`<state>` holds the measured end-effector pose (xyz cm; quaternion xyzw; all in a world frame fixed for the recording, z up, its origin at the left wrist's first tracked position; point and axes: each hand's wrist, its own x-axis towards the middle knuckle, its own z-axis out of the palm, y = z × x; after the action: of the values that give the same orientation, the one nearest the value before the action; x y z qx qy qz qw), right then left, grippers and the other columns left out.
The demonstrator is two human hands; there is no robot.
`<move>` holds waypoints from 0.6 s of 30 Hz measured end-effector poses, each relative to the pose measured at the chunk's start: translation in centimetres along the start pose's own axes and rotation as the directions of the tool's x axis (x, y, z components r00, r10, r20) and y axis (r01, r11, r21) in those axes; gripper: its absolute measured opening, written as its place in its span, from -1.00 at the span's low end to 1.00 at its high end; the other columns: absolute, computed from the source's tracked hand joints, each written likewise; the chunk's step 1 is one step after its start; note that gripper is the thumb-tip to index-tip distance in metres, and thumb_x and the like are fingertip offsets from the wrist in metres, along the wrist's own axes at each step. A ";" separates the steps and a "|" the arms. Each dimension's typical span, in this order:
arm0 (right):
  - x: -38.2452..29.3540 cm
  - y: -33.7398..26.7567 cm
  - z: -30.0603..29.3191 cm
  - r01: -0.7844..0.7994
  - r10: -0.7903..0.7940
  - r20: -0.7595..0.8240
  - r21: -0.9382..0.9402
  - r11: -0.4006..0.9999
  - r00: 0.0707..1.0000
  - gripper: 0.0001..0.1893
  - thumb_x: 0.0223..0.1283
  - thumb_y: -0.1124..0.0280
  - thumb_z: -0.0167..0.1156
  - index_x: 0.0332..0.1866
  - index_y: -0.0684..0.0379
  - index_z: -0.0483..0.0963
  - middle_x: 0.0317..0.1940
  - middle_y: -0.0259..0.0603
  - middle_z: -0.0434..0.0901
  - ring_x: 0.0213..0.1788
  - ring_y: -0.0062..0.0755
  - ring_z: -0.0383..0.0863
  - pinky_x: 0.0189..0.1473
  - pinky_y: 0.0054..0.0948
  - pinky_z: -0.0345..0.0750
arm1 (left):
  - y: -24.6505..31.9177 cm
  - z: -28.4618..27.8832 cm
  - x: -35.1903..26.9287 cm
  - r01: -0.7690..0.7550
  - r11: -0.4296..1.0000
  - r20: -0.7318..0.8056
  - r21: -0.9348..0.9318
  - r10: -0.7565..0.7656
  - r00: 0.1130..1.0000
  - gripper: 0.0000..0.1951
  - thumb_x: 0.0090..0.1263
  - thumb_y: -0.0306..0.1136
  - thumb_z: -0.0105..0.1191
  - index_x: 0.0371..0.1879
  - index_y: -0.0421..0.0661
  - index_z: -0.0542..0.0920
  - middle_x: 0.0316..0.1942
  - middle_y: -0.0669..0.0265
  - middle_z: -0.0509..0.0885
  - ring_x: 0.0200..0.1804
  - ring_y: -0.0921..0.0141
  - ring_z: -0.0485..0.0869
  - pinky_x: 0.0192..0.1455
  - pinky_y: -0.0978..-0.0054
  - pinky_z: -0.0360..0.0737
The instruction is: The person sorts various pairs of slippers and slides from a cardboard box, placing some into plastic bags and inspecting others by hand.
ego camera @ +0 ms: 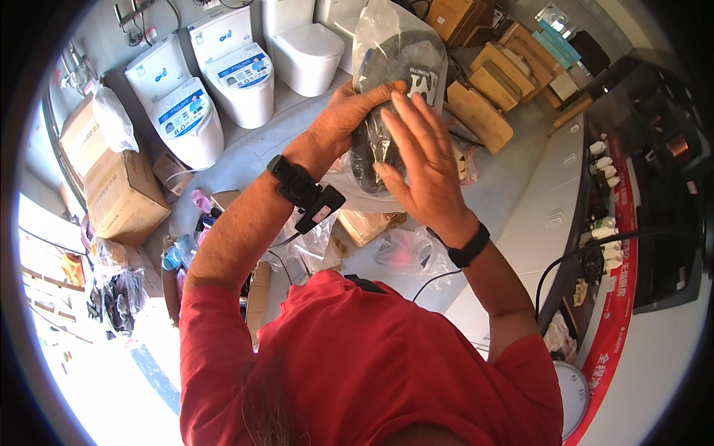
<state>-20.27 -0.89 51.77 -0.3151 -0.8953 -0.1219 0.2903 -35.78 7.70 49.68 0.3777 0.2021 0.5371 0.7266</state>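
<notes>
A clear plastic bag [375,28] encloses a dark grey, rounded item [371,159], perhaps a slipper or shoe, with large white lettering. My left hand [348,114] grips the bag's left side, its thumb lying across the top of the plastic. Over the lower right part of the bag lies my right hand [421,161], fingers extended and slightly apart; whether it touches the plastic cannot be told. Below the bag there is a pale rounded surface, partly hidden by the hands and the bag.
Several white toilets [189,120] line the wall at upper left. Cardboard boxes [125,192] are stacked on the left, and brown boards or cartons [479,114] lean at upper right. Loose plastic wrap [413,251] lies on the floor. A long cabinet [549,189] runs along the right.
</notes>
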 end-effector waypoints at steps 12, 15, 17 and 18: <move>-0.6 -0.5 0.0 0.078 -0.078 0.025 -0.022 0.997 0.997 -0.46 0.25 0.07 0.07 0.22 0.21 0.37 0.31 -0.13 0.30 0.39 -0.07 0.19 0.37 -0.09 0.13 | 1.7 1.8 -0.7 -0.005 0.996 0.085 0.090 -0.002 0.996 -0.59 0.28 -0.24 0.23 0.00 -0.26 0.54 -0.18 0.23 0.68 -0.22 0.46 0.67 -0.14 0.51 0.63; -3.5 -0.8 2.1 0.155 -0.192 0.135 0.245 0.957 0.972 -0.51 0.22 0.13 0.12 0.17 0.22 0.40 0.28 -0.14 0.34 0.39 -0.07 0.20 0.37 -0.03 0.10 | 2.0 1.7 -0.7 -0.039 0.998 0.079 0.051 0.035 0.996 -0.59 0.28 -0.24 0.23 0.01 -0.24 0.54 -0.17 0.26 0.68 -0.21 0.47 0.66 -0.12 0.54 0.62; -5.0 -2.0 1.0 0.118 -0.207 0.209 0.373 0.920 0.956 -0.54 0.19 0.20 0.17 0.13 0.24 0.41 0.25 -0.14 0.38 0.35 -0.06 0.25 0.37 -0.05 0.12 | 2.5 0.7 -0.9 -0.052 0.994 0.038 0.093 0.049 0.998 -0.57 0.25 -0.26 0.25 0.03 -0.23 0.53 -0.15 0.26 0.67 -0.17 0.44 0.66 -0.07 0.52 0.62; -5.5 -1.2 0.7 0.076 -0.108 0.097 0.291 0.954 0.989 -0.52 0.15 0.23 0.21 0.15 0.21 0.41 0.26 -0.15 0.37 0.35 -0.10 0.26 0.38 -0.09 0.12 | 3.0 0.3 -1.0 -0.049 0.995 0.048 0.087 0.045 0.998 -0.53 0.21 -0.27 0.28 0.05 -0.23 0.50 -0.13 0.23 0.67 -0.14 0.41 0.66 -0.05 0.49 0.63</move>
<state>-17.89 -4.27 47.94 -0.2341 -0.9321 0.0133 0.2762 -37.80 7.04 52.02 0.4265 0.1997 0.5358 0.7008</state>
